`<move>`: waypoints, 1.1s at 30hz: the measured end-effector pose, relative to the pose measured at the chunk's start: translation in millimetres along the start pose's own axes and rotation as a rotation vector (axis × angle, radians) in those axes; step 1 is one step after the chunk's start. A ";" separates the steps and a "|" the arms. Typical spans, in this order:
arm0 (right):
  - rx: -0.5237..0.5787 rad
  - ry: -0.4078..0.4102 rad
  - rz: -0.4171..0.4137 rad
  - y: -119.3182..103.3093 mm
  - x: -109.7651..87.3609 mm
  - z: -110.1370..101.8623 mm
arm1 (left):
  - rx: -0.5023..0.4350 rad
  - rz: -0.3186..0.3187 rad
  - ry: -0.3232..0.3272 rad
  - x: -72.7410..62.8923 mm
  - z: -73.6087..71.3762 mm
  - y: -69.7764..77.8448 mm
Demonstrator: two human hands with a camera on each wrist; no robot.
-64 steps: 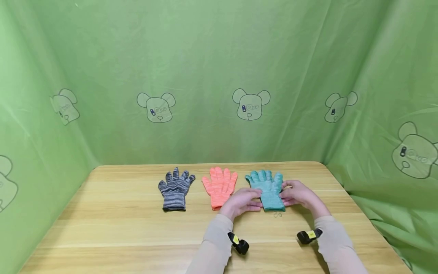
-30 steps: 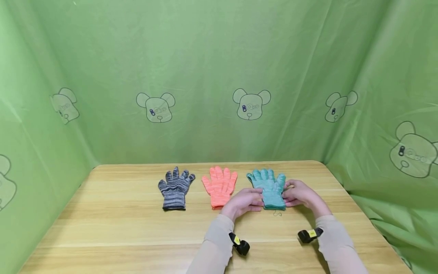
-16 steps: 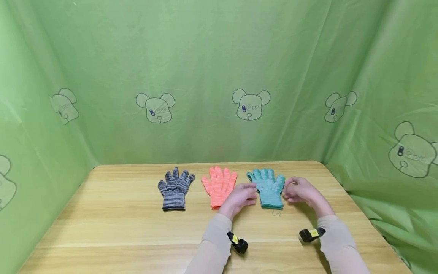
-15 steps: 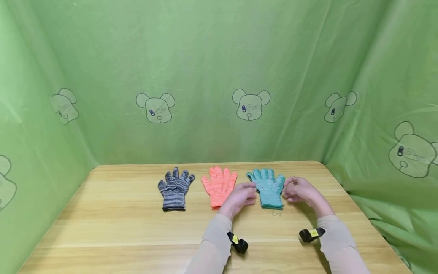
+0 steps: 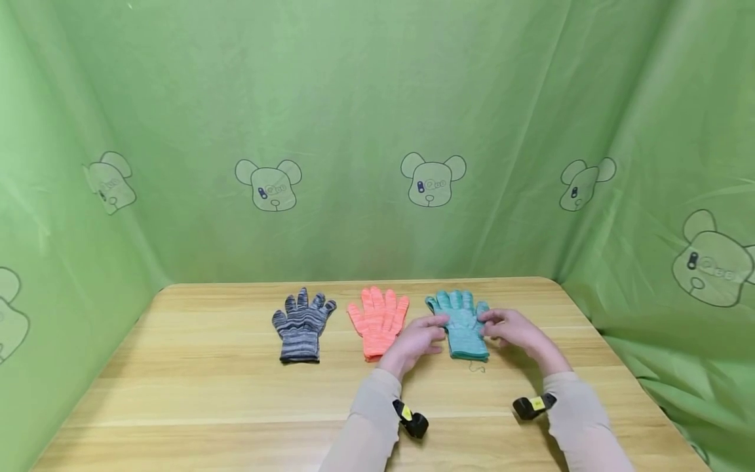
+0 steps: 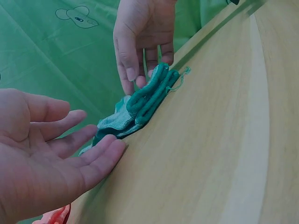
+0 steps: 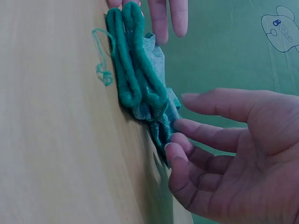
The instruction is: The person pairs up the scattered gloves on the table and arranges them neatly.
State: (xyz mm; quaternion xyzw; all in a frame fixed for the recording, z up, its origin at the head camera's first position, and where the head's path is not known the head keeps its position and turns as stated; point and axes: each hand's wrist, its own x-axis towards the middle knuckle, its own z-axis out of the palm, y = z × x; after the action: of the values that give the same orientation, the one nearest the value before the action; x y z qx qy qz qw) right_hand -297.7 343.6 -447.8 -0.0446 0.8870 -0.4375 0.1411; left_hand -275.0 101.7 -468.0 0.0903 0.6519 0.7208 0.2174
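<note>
A pair of teal knit gloves (image 5: pixel 468 334), one stacked on the other, lies on the table with fingers pointing to the far edge. Two cuffs (image 7: pixel 135 60) and a loose thread (image 7: pixel 103 74) show in the right wrist view. At the pair's left side is my left hand (image 5: pixel 415 341), fingers loosely extended and holding nothing. My right hand (image 5: pixel 514 329) is at the other side, its fingertips overlapping the gloves' right edge in the head view. Its fingers are slightly bent, without a grip. Whether either hand touches the fabric I cannot tell.
Left of the teal pair, orange gloves (image 5: pixel 377 324) lie close by my left forearm. Farther left are grey-and-black striped gloves (image 5: pixel 303 331). Green cloth (image 5: pixel 354 249) with printed bear heads rises behind the wooden table (image 5: pixel 206 393) and along both sides.
Both hands earlier held the teal gloves by their sides and shifted them slightly. They then let go and drew apart. Now the hands have come a little inward again, the right over the gloves' edge.
</note>
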 end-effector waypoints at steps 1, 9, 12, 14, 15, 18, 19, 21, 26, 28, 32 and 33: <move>-0.013 -0.007 -0.001 0.1 -0.3 0.6 | -0.005 -0.002 -0.008 0.0 0.1 -0.2; -0.052 -0.059 -0.036 1.7 -1.6 4.8 | -0.026 -0.058 -0.032 -0.9 0.9 -0.5; -0.067 -0.070 -0.038 1.6 -1.3 6.3 | -0.037 -0.091 -0.030 -1.7 0.4 0.9; -0.072 -0.080 -0.044 1.5 -1.1 7.1 | -0.040 -0.102 -0.021 -1.7 -0.5 1.1; -0.074 -0.088 -0.050 1.3 -1.3 7.1 | -0.045 -0.107 -0.012 -1.8 -1.1 1.2; -0.061 -0.111 -0.058 0.2 -1.9 8.2 | -0.039 -0.110 0.036 -1.9 -2.0 2.0; -0.057 -0.121 -0.063 0.0 -2.2 8.6 | -0.036 -0.105 0.055 -1.6 -2.3 2.3; -0.046 -0.143 -0.073 -1.3 -2.8 9.4 | -0.029 -0.084 0.098 -1.1 -2.8 2.6; -0.047 -0.182 -0.094 -3.7 -2.8 10.5 | -0.020 -0.036 0.169 -0.1 -3.5 3.1; -0.053 -0.190 -0.101 -4.3 -3.0 10.5 | -0.012 -0.038 0.177 -0.6 -3.3 3.6; -0.058 -0.196 -0.109 -5.3 -3.7 10.7 | 0.002 -0.052 0.182 -1.6 -2.8 3.7; -0.059 -0.196 -0.111 -5.5 -3.8 10.8 | 0.007 -0.053 0.180 -1.7 -2.8 3.6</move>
State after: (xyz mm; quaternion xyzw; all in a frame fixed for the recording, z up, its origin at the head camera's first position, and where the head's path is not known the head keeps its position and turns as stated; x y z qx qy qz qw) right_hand -291.2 332.8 -449.0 -0.1404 0.8776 -0.4117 0.2015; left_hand -275.3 98.2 -464.6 0.0085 0.6734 0.7178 0.1765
